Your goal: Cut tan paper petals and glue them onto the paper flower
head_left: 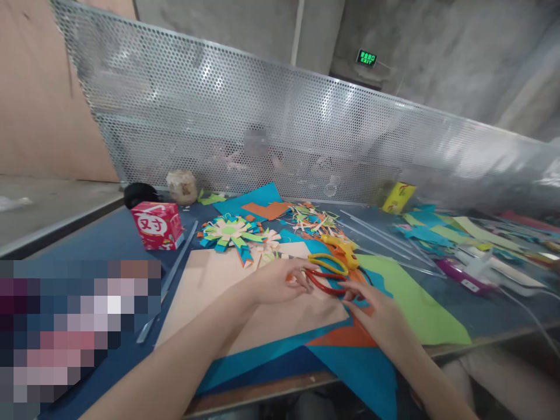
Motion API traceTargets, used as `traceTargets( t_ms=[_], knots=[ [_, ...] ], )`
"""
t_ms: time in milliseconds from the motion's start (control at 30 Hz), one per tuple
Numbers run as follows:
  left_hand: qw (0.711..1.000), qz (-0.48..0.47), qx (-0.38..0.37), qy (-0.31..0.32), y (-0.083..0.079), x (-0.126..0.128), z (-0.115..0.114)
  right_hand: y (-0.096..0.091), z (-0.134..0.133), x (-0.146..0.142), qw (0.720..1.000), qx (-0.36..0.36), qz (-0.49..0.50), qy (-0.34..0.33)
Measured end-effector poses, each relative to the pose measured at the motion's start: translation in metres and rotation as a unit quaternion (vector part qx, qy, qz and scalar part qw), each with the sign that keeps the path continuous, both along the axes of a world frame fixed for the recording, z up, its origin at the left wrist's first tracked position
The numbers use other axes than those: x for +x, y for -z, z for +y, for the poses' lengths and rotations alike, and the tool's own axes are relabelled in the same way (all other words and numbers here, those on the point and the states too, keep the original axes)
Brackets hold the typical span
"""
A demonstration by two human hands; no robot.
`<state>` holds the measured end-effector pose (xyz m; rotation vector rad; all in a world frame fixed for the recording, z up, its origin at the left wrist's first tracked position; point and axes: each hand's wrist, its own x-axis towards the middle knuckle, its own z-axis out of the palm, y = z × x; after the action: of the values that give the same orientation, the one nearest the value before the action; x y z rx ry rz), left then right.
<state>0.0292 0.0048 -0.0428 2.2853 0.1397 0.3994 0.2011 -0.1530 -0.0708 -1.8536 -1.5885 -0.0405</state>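
Note:
My left hand (277, 283) rests on a peach paper sheet (219, 291), its fingers closed round a small orange scrap at the fingertips. My right hand (376, 312) lies on orange paper (345, 337) and blue paper (363, 373), fingers stretched toward the red-handled scissors (326, 283). The fingertips touch the red handle. Yellow-handled scissors (328, 263) lie just beyond. A paper flower (231, 232) in green, blue and peach sits farther back.
A red box (157, 224) stands at the left, with a metal ruler (168, 280) beside it. A green sheet (411, 297), glue sticks (376, 233), a yellow glue gun (343, 248) and paper scraps lie to the right. A perforated metal screen (280, 134) backs the table.

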Motion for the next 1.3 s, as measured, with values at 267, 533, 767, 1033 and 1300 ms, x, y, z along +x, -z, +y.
traceTargets(
  t_ms=[267,533,767,1033,1300],
  knots=[
    [0.98,0.032,0.198,0.015,0.007,0.004,-0.008,0.015,0.004,0.0,0.989,-0.016,-0.119,-0.084],
    [0.949,0.014,0.315,-0.004,0.007,0.006,-0.011,0.001,0.016,0.0,0.988,-0.069,-0.11,-0.084],
    [0.943,0.018,0.331,-0.039,0.003,0.004,-0.008,-0.003,0.03,-0.01,0.99,-0.095,-0.098,-0.027],
    [0.938,-0.017,0.344,-0.039,0.002,0.003,-0.007,-0.009,0.019,-0.001,0.999,0.021,-0.02,0.039],
    [0.935,0.017,0.349,-0.061,0.0,0.002,0.001,-0.008,0.006,-0.054,0.993,-0.006,0.039,-0.107]
  ],
)
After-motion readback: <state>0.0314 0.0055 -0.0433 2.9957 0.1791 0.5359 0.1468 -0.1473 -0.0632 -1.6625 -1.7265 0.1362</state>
